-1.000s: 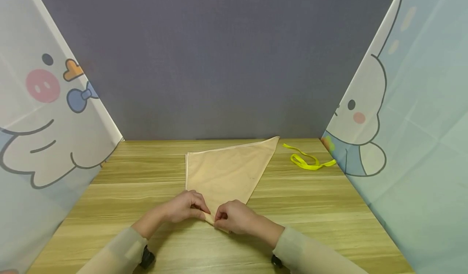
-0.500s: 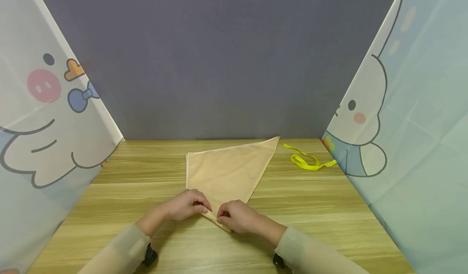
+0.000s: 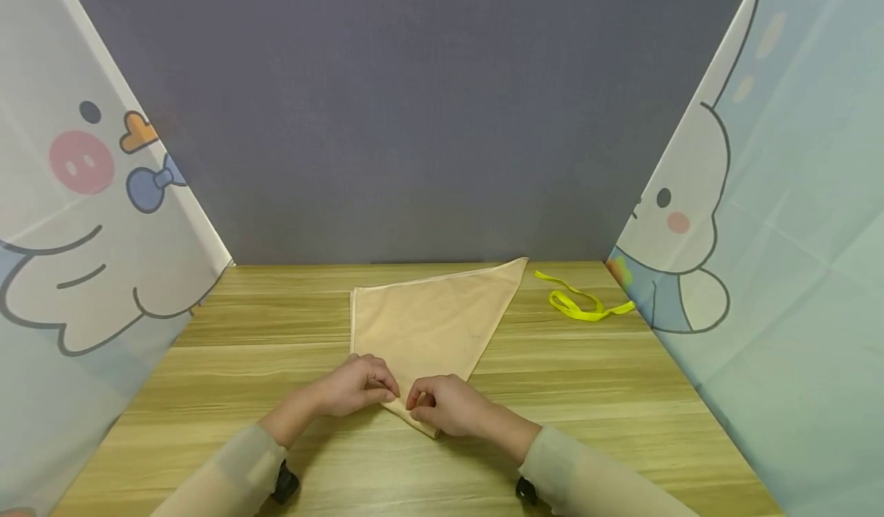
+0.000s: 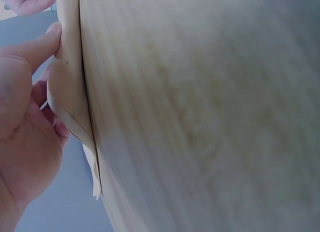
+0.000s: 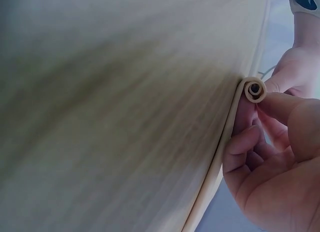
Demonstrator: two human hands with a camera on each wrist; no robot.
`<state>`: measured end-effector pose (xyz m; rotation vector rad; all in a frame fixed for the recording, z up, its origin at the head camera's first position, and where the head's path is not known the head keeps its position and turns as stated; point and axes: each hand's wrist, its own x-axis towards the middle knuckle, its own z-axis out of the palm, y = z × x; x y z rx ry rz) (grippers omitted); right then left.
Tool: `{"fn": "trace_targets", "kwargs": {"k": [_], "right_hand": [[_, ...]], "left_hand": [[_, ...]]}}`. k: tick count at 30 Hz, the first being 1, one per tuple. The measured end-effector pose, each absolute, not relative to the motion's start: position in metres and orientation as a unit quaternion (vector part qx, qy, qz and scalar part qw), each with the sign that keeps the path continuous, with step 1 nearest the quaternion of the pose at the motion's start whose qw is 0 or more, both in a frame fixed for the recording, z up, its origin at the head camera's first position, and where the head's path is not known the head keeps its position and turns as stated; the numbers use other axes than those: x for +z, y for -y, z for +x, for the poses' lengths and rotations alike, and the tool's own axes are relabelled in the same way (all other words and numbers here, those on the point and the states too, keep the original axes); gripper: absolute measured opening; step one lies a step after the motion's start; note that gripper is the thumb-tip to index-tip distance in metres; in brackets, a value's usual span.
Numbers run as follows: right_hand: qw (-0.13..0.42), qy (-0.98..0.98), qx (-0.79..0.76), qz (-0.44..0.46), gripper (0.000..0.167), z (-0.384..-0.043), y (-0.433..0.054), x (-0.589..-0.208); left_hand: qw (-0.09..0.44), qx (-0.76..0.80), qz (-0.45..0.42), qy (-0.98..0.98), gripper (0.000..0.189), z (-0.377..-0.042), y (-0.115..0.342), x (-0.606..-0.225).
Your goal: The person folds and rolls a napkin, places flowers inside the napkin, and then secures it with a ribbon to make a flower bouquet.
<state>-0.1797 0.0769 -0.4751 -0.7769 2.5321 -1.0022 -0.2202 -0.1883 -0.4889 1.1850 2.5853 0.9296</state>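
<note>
A beige cloth [image 3: 428,317] lies flat on the table, its far right corner drawn to a point. Its near edge is coiled into a thin roll [image 3: 418,420]. My left hand [image 3: 354,385] pinches the left part of this roll, thumb on the near side. To its right, my right hand [image 3: 452,404] holds the roll between thumb and fingers. The right wrist view shows the spiral end of the roll [image 5: 255,90] at the right thumb tip. In the left wrist view, looser cloth [image 4: 67,92] hangs over the left fingers.
A bright yellow ribbon [image 3: 580,314] lies looped at the back right of the wooden table [image 3: 276,310]. A grey panel [image 3: 414,118] stands behind the table. Printed cartoon panels flank it at the left [image 3: 41,294] and right [image 3: 794,271].
My right fingers have shifted slightly up and away along the roll, leaving more of it showing between the hands. The left hand has moved very little. The ribbon has stayed put.
</note>
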Motion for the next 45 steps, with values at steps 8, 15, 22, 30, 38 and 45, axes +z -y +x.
{"fn": "trace_targets", "kwargs": {"k": [8, 15, 22, 30, 38, 45], "right_hand": [[0.153, -0.888, -0.34, -0.27, 0.008, -0.1801, -0.0774, -0.4756], [0.139, -0.888, -0.337, -0.282, 0.007, -0.1818, -0.0772, -0.4757], [0.143, -0.889, -0.34, -0.273, 0.016, -0.1797, -0.0755, -0.4742], [0.163, -0.884, -0.345, -0.269, 0.016, -0.1804, -0.074, -0.476], [0.165, -0.892, -0.319, -0.272, 0.024, -0.1792, -0.0724, -0.4747], [0.159, -0.896, -0.306, -0.279, 0.019, -0.1797, -0.073, -0.4744]], "left_hand": [[0.069, 0.288, 0.391, -0.872, 0.014, -0.2129, 0.1915, -0.4821], [0.018, 0.264, 0.427, -0.864, 0.011, -0.2137, 0.1869, -0.483], [0.072, 0.306, 0.449, -0.836, 0.008, -0.2184, 0.1881, -0.4837], [0.115, 0.351, 0.416, -0.831, 0.008, -0.2197, 0.1898, -0.4875], [0.132, 0.371, 0.386, -0.834, 0.009, -0.2195, 0.19, -0.4885], [0.137, 0.374, 0.379, -0.836, 0.007, -0.221, 0.1907, -0.4878]]}}
